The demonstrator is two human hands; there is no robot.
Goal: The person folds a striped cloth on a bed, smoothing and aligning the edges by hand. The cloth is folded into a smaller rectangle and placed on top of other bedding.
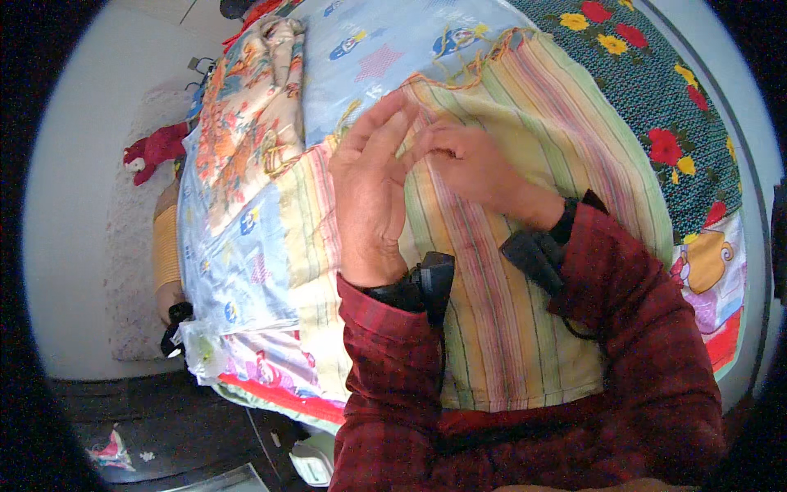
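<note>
A striped woven cloth (467, 246) in yellow, green and pink lies spread in front of me. A knotted fringe (479, 71) of orange and yellow threads runs along its far edge. My left hand (372, 184) is over that edge, fingers stretched away from me, the tips near the fringe. Beside it, my right hand (473, 163) has its fingers bent, with thumb and fingertips close together against the left hand's fingers. Whether threads are pinched between the fingers is hidden. Both wrists carry black strapped devices.
Beneath lies a light blue printed sheet (246, 295) on a bed. A floral cloth (258, 117) is bunched at the far left, and a dark flowered cover (664, 117) lies at the right. A clear plastic bag (203, 353) hangs at the left edge. A red plush toy (157, 150) is beyond it.
</note>
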